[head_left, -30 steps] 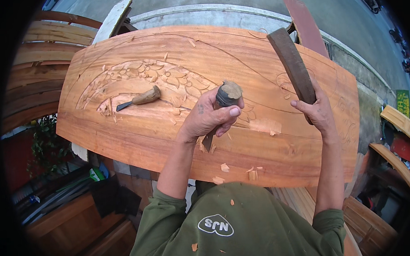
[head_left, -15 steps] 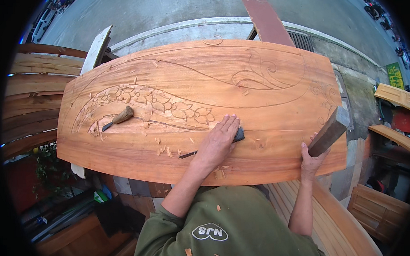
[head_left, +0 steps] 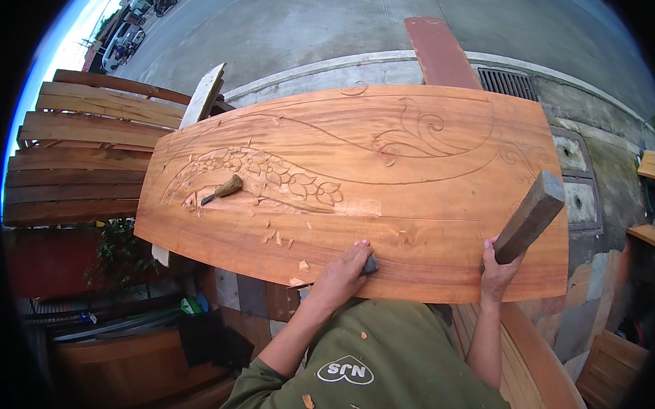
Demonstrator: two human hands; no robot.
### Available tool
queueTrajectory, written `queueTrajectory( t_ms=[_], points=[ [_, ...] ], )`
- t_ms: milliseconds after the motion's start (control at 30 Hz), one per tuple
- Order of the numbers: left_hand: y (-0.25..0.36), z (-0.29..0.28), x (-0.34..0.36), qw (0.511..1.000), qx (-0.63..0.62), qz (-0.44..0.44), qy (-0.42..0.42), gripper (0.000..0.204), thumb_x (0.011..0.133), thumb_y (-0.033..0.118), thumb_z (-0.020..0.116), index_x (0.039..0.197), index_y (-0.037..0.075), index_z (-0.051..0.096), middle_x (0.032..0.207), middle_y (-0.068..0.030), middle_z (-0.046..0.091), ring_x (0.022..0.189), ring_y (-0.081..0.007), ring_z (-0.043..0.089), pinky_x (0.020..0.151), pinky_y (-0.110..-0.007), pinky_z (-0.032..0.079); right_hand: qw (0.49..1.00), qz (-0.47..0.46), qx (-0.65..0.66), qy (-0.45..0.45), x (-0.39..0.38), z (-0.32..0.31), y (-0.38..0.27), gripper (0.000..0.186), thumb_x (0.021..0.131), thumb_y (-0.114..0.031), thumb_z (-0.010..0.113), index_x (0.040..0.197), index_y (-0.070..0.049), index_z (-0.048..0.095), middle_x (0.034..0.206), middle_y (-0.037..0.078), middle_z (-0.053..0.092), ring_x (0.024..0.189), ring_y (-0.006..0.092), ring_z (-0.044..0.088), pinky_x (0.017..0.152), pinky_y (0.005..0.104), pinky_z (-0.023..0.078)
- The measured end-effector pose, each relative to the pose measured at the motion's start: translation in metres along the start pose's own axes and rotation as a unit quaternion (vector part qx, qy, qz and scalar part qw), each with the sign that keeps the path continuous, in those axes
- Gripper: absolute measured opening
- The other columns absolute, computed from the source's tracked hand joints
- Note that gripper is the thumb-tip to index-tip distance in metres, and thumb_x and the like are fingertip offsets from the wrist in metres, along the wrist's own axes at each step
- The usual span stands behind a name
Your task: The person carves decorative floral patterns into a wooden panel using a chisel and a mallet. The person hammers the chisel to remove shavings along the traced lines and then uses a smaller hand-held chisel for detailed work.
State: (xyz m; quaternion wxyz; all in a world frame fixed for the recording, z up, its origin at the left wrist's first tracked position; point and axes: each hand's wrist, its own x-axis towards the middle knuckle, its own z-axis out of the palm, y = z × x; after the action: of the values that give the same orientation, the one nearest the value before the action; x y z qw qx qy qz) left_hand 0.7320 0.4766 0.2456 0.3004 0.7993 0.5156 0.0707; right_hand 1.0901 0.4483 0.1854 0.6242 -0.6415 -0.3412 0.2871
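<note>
A broad brown wooden panel (head_left: 444, 236) lies before me, with leaves and flowers carved at its left and curling lines at its right. Near the front edge my left hand (head_left: 344, 272) is closed round a chisel (head_left: 371, 266); its dark handle end shows past the fingers, and the thin blade points left. My right hand (head_left: 497, 274) grips a squared wooden mallet block (head_left: 530, 215), held tilted up over the panel's right end. Another chisel (head_left: 229, 186), wooden-handled, rests on the carved area. Pale shavings (head_left: 277, 237) lie in front of the carving.
Stacked curved planks (head_left: 88, 166) stand to the left. A reddish board (head_left: 443, 52) extends beyond the far edge, beside a drain grate (head_left: 507, 84). Close on my right is a slatted wooden piece (head_left: 495, 357). Beyond the panel runs a paved road (head_left: 336, 38).
My left hand has moved toward the panel's near edge with the chisel, uncovering a pale strip by the carved flower. The right hand still holds the mallet block. The view has turned left.
</note>
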Motion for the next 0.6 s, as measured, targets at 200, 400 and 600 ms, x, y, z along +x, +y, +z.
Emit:
queueTrajectory(
  t_ms=[200, 400, 600],
  points=[
    [0.012, -0.06, -0.026, 0.974, 0.017, -0.071, 0.215, 0.054, 0.089, 0.001, 0.08, 0.14, 0.005, 0.065, 0.091, -0.0089, 0.077, 0.077, -0.0239, 0.076, 0.068, -0.032, 0.058, 0.998, -0.009, -0.047, -0.051, 0.005, -0.004, 0.004, 0.057, 0.093, 0.004, 0.079, 0.141, -0.003, 0.049, 0.105, 0.005, 0.067, 0.09, 0.0121, 0.066, 0.083, 0.0308, 0.057],
    [0.093, -0.208, -0.07, 0.828, -0.251, 0.372, 0.337, 0.041, 0.093, 0.015, 0.082, 0.124, 0.001, 0.061, 0.066, -0.0022, 0.065, 0.05, -0.0127, 0.058, 0.049, -0.024, 0.049, 0.999, -0.007, -0.02, -0.043, 0.006, -0.002, -0.002, 0.055, 0.093, 0.001, 0.08, 0.139, -0.002, 0.051, 0.102, 0.004, 0.067, 0.088, 0.0119, 0.067, 0.082, 0.0306, 0.057],
    [0.218, -0.256, -0.074, 0.888, -0.094, 0.415, 0.174, 0.023, 0.091, 0.013, 0.085, 0.08, 0.006, 0.067, 0.073, -0.0038, 0.067, 0.066, -0.0183, 0.068, 0.064, -0.032, 0.062, 0.998, 0.007, -0.032, -0.049, 0.011, -0.015, 0.002, 0.054, 0.095, 0.0, 0.079, 0.14, -0.001, 0.049, 0.102, 0.003, 0.065, 0.091, 0.0113, 0.064, 0.083, 0.0298, 0.055]
  ],
)
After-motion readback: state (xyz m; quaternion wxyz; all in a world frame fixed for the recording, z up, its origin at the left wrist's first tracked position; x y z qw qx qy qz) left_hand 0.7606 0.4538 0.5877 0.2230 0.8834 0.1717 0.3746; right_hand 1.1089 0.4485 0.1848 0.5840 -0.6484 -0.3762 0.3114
